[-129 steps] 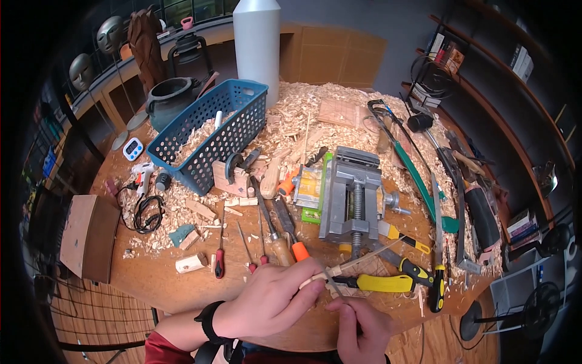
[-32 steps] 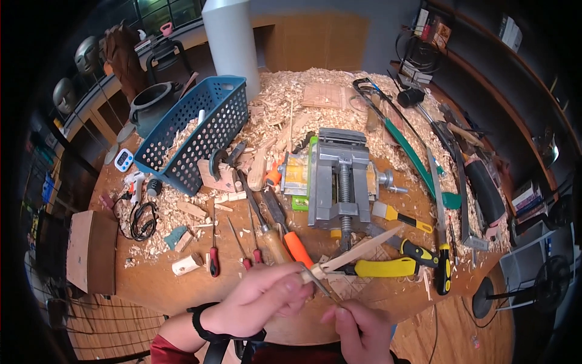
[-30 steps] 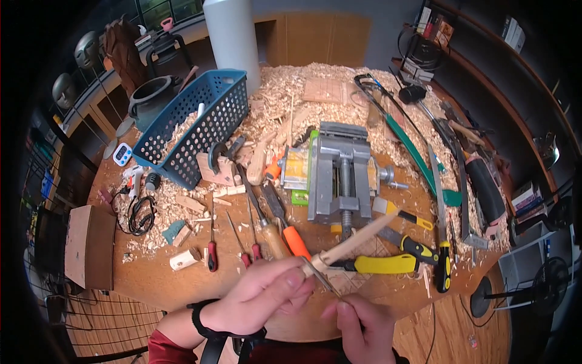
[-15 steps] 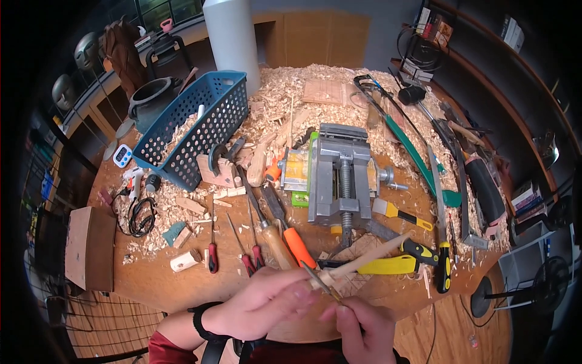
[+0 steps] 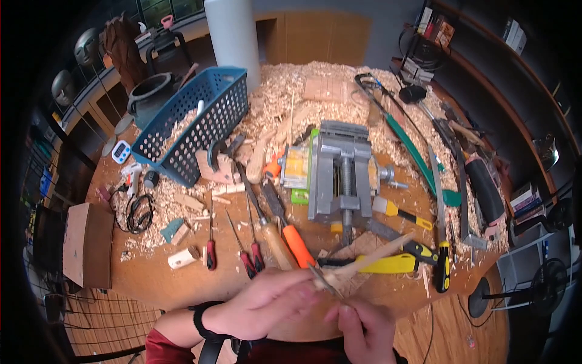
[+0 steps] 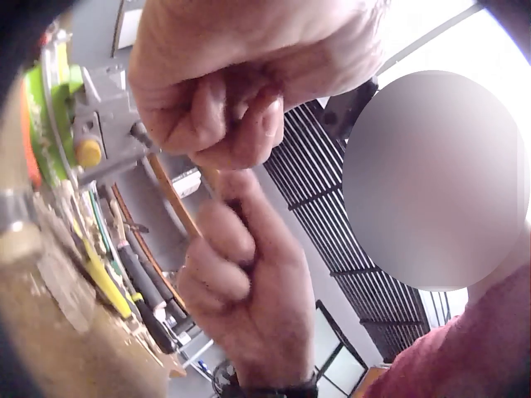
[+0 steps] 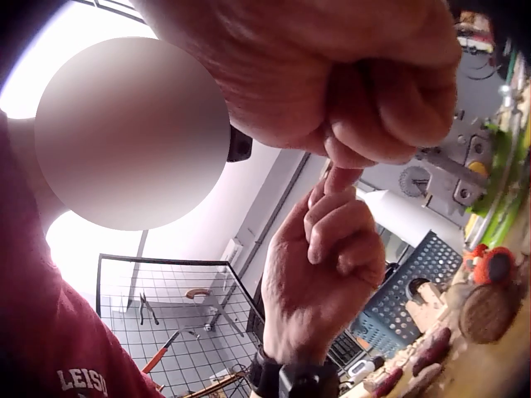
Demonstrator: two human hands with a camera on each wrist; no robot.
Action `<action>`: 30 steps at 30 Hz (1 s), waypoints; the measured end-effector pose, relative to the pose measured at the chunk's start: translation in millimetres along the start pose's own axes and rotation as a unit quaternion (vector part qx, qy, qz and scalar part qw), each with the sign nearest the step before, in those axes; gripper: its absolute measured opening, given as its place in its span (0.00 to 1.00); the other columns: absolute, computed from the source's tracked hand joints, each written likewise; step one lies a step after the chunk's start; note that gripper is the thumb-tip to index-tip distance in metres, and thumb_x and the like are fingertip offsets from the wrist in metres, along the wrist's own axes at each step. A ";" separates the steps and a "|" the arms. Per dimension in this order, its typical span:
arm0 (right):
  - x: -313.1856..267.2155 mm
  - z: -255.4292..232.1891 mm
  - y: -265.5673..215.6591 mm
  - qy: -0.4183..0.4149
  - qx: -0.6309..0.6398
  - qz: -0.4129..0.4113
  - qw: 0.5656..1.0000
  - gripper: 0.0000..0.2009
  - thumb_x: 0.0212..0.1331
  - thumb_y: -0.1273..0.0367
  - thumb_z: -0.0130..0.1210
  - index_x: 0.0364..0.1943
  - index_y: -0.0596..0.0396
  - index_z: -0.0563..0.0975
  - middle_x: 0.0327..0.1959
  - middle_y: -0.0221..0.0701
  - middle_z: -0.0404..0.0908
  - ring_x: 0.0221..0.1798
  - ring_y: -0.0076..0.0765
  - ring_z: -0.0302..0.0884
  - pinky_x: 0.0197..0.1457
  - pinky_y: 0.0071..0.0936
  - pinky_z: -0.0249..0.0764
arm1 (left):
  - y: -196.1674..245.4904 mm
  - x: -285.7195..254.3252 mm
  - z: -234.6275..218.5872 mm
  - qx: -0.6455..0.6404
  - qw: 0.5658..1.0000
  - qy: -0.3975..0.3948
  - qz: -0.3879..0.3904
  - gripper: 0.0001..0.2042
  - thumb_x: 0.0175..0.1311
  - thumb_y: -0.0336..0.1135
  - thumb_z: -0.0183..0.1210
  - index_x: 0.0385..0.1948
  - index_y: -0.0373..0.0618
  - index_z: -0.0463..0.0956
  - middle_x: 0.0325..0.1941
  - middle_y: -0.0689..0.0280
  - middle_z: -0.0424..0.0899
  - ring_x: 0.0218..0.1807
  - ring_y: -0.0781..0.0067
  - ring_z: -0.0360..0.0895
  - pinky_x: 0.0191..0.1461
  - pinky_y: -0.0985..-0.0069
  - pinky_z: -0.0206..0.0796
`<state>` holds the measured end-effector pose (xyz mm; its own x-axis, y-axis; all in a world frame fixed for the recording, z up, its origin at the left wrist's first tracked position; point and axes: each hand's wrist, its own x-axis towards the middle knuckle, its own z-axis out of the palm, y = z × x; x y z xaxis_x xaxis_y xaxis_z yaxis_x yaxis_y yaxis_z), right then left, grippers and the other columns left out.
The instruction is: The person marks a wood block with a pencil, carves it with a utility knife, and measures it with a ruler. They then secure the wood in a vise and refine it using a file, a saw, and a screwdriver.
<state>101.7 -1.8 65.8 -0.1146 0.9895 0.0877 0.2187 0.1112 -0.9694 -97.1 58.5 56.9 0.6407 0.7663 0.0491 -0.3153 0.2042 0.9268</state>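
We see the left hand [image 5: 267,306] with fingers curled round the near end of a pointed wooden piece [image 5: 377,255], hiding that end; the rest slants, blurred, above the table [image 5: 151,279], covering part of a yellow handle [image 5: 397,264]. The right hand [image 5: 365,327] pinches a thin metal tool [image 5: 327,283], its lower end lost in the fingers. It crosses the wood, but we cannot tell whether they touch. In both wrist views, knuckles mask most of this work.
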 end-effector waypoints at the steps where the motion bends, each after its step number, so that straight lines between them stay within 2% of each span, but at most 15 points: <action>1: 4.9 -0.1 -6.2 -0.003 -0.001 -0.012 1.000 0.07 0.70 0.74 0.49 0.36 0.59 0.79 0.27 0.36 0.77 0.28 0.31 0.74 0.34 0.25 0.70 | -0.3 2.5 7.0 0.054 0.998 -0.010 0.003 0.13 0.79 0.36 0.41 0.35 0.38 0.70 0.24 0.69 0.72 0.23 0.80 0.66 0.27 0.79 0.59; 2: 9.3 0.2 -9.7 -0.003 -0.002 -0.031 1.000 0.07 0.70 0.74 0.49 0.36 0.60 0.79 0.27 0.37 0.77 0.28 0.32 0.75 0.35 0.25 0.70 | 1.3 4.9 9.1 0.113 0.993 -0.023 0.009 0.13 0.79 0.36 0.41 0.35 0.38 0.70 0.24 0.69 0.71 0.22 0.81 0.65 0.27 0.79 0.59; 6: 6.1 -0.3 -1.5 -0.008 -0.015 -0.010 1.000 0.07 0.70 0.74 0.50 0.36 0.60 0.79 0.28 0.38 0.78 0.28 0.35 0.76 0.35 0.26 0.70 | -8.7 0.5 -1.4 0.026 0.999 -0.012 -0.019 0.14 0.79 0.36 0.42 0.34 0.39 0.70 0.24 0.69 0.71 0.24 0.79 0.67 0.29 0.79 0.61; 10: 6.2 3.6 -4.0 0.016 -0.034 -0.027 0.999 0.07 0.70 0.74 0.49 0.37 0.60 0.79 0.28 0.38 0.78 0.29 0.36 0.77 0.35 0.27 0.71 | 2.9 5.1 8.8 0.105 0.994 -0.012 -0.011 0.14 0.80 0.37 0.41 0.31 0.40 0.68 0.23 0.70 0.69 0.24 0.81 0.64 0.29 0.79 0.59; 11: 5.8 5.3 0.7 0.021 -0.051 -0.040 0.998 0.07 0.70 0.74 0.49 0.38 0.60 0.79 0.28 0.39 0.78 0.29 0.36 0.77 0.35 0.27 0.71 | -3.1 0.3 1.9 0.026 0.999 0.003 -0.019 0.15 0.80 0.38 0.39 0.32 0.40 0.67 0.22 0.72 0.65 0.23 0.82 0.59 0.27 0.81 0.54; 12: 2.3 4.7 6.6 0.019 -0.052 -0.044 0.998 0.07 0.70 0.74 0.49 0.38 0.60 0.79 0.28 0.39 0.78 0.29 0.36 0.77 0.35 0.27 0.71 | -1.9 1.1 0.3 0.027 1.000 0.005 -0.015 0.15 0.80 0.38 0.39 0.32 0.40 0.67 0.22 0.72 0.65 0.23 0.82 0.59 0.27 0.81 0.54; 14: -4.2 0.8 13.4 0.024 -0.104 -0.030 0.994 0.08 0.69 0.73 0.50 0.38 0.59 0.80 0.27 0.39 0.79 0.28 0.37 0.78 0.33 0.28 0.72 | -0.2 2.4 -1.5 -0.069 0.998 -0.005 -0.013 0.15 0.81 0.39 0.37 0.33 0.40 0.66 0.22 0.73 0.61 0.23 0.83 0.54 0.26 0.82 0.49; 15: -7.0 -0.3 16.6 0.020 -0.105 -0.029 0.994 0.08 0.69 0.73 0.50 0.38 0.59 0.80 0.27 0.39 0.79 0.28 0.37 0.78 0.33 0.28 0.72 | 2.0 3.4 1.1 -0.041 0.999 -0.005 -0.021 0.15 0.81 0.39 0.36 0.34 0.39 0.66 0.21 0.74 0.58 0.23 0.83 0.50 0.26 0.82 0.45; 17: -6.0 -1.1 13.3 0.054 -0.141 -0.065 0.986 0.08 0.69 0.73 0.50 0.36 0.59 0.81 0.27 0.38 0.80 0.26 0.39 0.79 0.32 0.30 0.72 | 0.8 3.0 1.3 -0.044 0.999 -0.001 -0.017 0.16 0.81 0.39 0.37 0.34 0.39 0.66 0.22 0.73 0.59 0.23 0.83 0.52 0.27 0.82 0.47; 19: -3.8 0.0 8.4 0.055 -0.139 -0.059 0.987 0.08 0.68 0.74 0.50 0.35 0.59 0.81 0.26 0.38 0.80 0.26 0.40 0.79 0.31 0.30 0.72 | -1.0 2.7 0.9 -0.045 0.999 0.002 -0.012 0.16 0.81 0.39 0.37 0.34 0.40 0.66 0.22 0.73 0.61 0.23 0.83 0.54 0.27 0.82 0.49; 21: -1.4 1.7 4.7 0.054 -0.138 -0.052 0.988 0.08 0.68 0.74 0.51 0.34 0.59 0.81 0.26 0.38 0.80 0.25 0.40 0.79 0.31 0.30 0.72 | -4.0 2.8 0.4 0.030 0.999 -0.013 -0.024 0.16 0.81 0.40 0.39 0.33 0.40 0.67 0.22 0.72 0.64 0.25 0.82 0.59 0.28 0.81 0.54; 22: -0.4 1.9 3.2 0.056 -0.136 -0.048 0.988 0.08 0.68 0.74 0.51 0.34 0.58 0.81 0.26 0.38 0.81 0.25 0.41 0.79 0.30 0.30 0.72 | -3.2 4.0 3.4 0.030 0.999 -0.013 -0.023 0.16 0.81 0.40 0.39 0.33 0.40 0.67 0.22 0.72 0.64 0.25 0.82 0.59 0.28 0.81 0.54; 24: 0.0 0.8 1.2 0.058 -0.134 -0.043 0.988 0.08 0.67 0.74 0.51 0.34 0.58 0.81 0.26 0.38 0.81 0.25 0.41 0.80 0.30 0.30 0.72 | 0.7 5.7 11.3 0.050 0.997 0.004 -0.055 0.19 0.80 0.44 0.40 0.26 0.43 0.60 0.21 0.71 0.59 0.21 0.80 0.53 0.25 0.80 0.46; 27: -0.4 1.1 3.3 0.038 -0.139 -0.035 0.989 0.07 0.67 0.74 0.51 0.34 0.58 0.81 0.26 0.38 0.80 0.25 0.41 0.79 0.31 0.30 0.72 | 6.9 3.1 9.8 -0.003 0.995 0.044 -0.086 0.18 0.80 0.42 0.40 0.27 0.42 0.61 0.21 0.71 0.59 0.22 0.80 0.54 0.25 0.80 0.46; 30: -3.0 3.4 8.3 0.064 -0.129 -0.083 0.986 0.07 0.67 0.74 0.51 0.36 0.58 0.81 0.26 0.38 0.80 0.24 0.42 0.78 0.30 0.31 0.71 | 7.8 3.8 13.6 0.051 0.997 0.039 -0.040 0.18 0.80 0.41 0.40 0.26 0.42 0.62 0.21 0.71 0.59 0.22 0.81 0.54 0.25 0.80 0.46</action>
<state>100.5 -4.2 56.7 -0.0489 0.9576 0.2840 0.4477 0.2752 -0.8508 -87.6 54.7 69.4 0.6040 0.7953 -0.0518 -0.1893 0.2062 0.9600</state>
